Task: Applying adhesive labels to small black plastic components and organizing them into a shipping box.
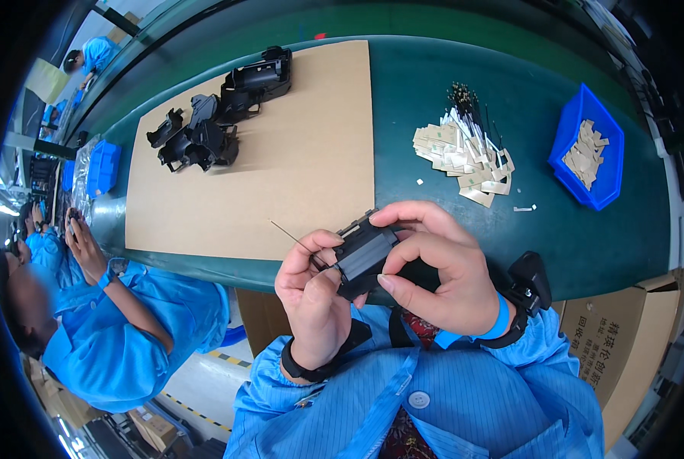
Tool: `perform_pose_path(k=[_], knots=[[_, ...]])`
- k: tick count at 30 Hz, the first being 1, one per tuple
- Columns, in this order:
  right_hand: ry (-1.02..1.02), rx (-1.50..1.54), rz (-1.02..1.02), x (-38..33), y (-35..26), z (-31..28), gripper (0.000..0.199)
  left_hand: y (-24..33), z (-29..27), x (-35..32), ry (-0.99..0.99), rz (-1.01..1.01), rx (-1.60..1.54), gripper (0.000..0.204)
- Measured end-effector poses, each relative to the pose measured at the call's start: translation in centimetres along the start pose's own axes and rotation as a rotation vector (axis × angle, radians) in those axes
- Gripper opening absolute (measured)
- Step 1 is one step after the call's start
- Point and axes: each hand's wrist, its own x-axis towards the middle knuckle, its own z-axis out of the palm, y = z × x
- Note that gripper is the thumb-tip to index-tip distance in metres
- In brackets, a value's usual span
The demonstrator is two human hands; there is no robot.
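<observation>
Both of my hands hold a black plastic housing [366,256] in front of my chest, over the table's near edge. My left hand [311,287] grips its left end between thumb and fingers. A thin dark wire [290,235] sticks out up and left from beside those fingers. On the other side, my right hand [445,268] has its index finger and thumb bent to the housing's right lower edge, while other fingers reach over its top end. What lies under the right fingertips is hidden.
Several black plastic housings [259,80] lie on a cardboard sheet [296,176]. To the right on the green table [433,69] is a pile of adhesive-backed pieces with wires [468,153]. A blue bin [613,168] holds beige paper scraps. A co-worker [128,329] sits at left.
</observation>
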Motion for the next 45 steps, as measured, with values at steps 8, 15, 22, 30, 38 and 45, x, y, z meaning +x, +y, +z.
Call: perform_pose_path(k=[8,15,22,30,38,45], knots=[[0.006,-0.015,0.009,-0.1,0.1,0.1,0.012,0.6,-0.5,0.4,0.011,-0.160,-0.048,0.027],[0.006,0.004,0.010,0.2,-0.3,-0.2,0.012,1.2,-1.0,0.2,-0.120,-0.211,0.013,0.033],[-0.002,-0.003,-0.016,0.1,-0.2,-0.3,0.011,1.3,-1.4,0.4,-0.181,-0.204,-0.019,0.036],[-0.004,-0.006,-0.004,0.0,-0.4,0.0,0.011,0.2,-1.1,0.1,-0.090,-0.108,0.073,0.032],[0.027,0.002,-0.032,0.1,-0.3,-0.1,0.012,-0.1,-0.1,-0.1,-0.017,-0.029,0.101,0.032],[-0.004,-0.017,-0.035,0.1,-0.4,-0.3,0.011,-0.9,-0.9,0.0,0.013,0.013,0.086,0.023]])
